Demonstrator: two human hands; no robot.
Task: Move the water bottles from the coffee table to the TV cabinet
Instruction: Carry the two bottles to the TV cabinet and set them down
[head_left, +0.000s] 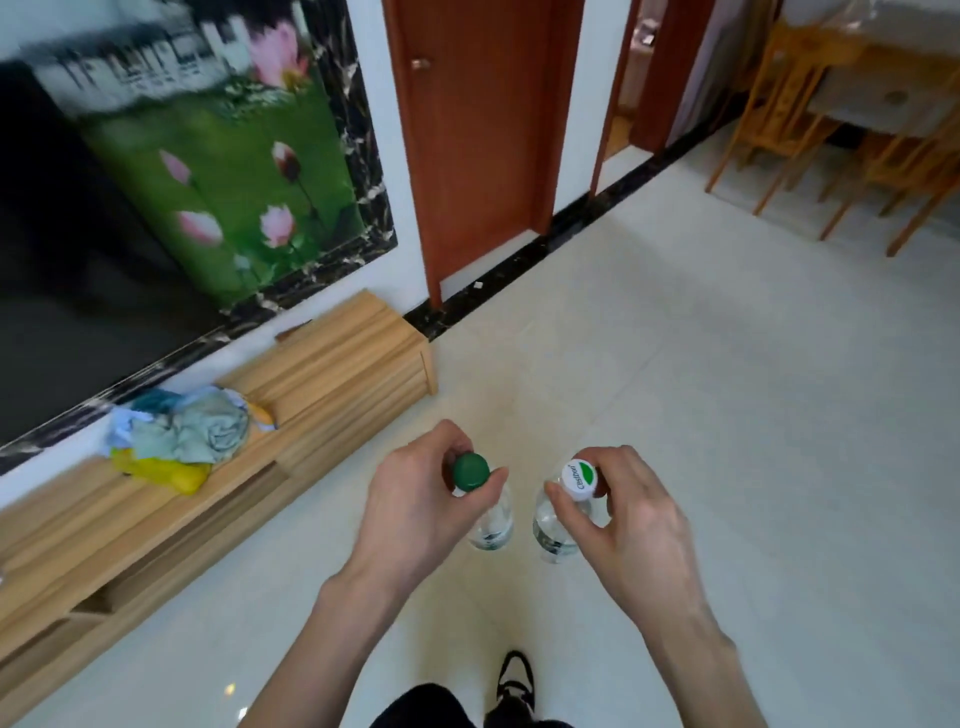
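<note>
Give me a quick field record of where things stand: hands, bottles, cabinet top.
left hand: grips green-capped bottle by the neck
right hand: grips white-capped bottle by the neck
bottles: both upright, carried over the floor, not yet set down
TV cabinet: wooden, ahead to the left, along the wall
cabinet top: pile of cloths near the middle; right end bare
coffee table: not in view
</note>
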